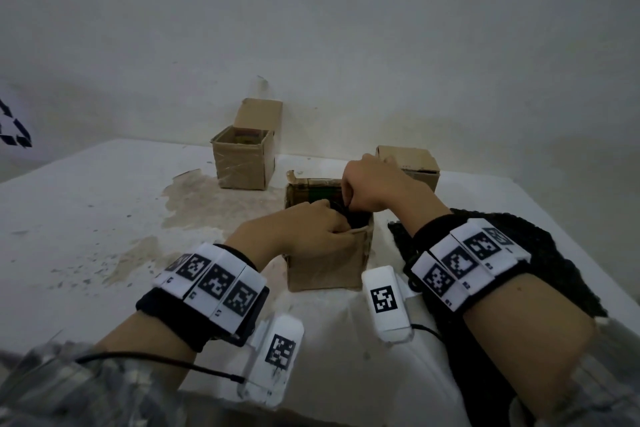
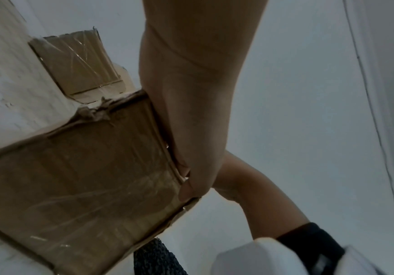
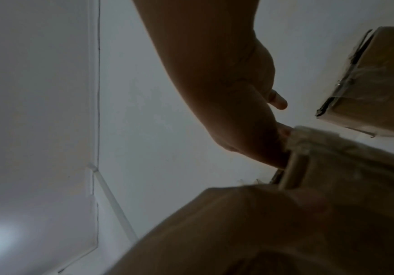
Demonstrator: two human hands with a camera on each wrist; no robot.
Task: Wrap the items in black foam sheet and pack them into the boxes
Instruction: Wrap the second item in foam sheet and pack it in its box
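An open cardboard box stands in the middle of the white table. Dark black foam bundle shows inside its mouth. My left hand grips the box's near rim, fingers curled over the edge; in the left wrist view the left hand lies along the rim of the box. My right hand reaches down from above, fingers curled into the box on the foam bundle. The right wrist view has the right hand at the box rim; what the fingertips hold is hidden.
A loose black foam sheet lies on the table under my right forearm. Behind, an open box with its flap up stands at the back left, and a closed box at the back right by the wall.
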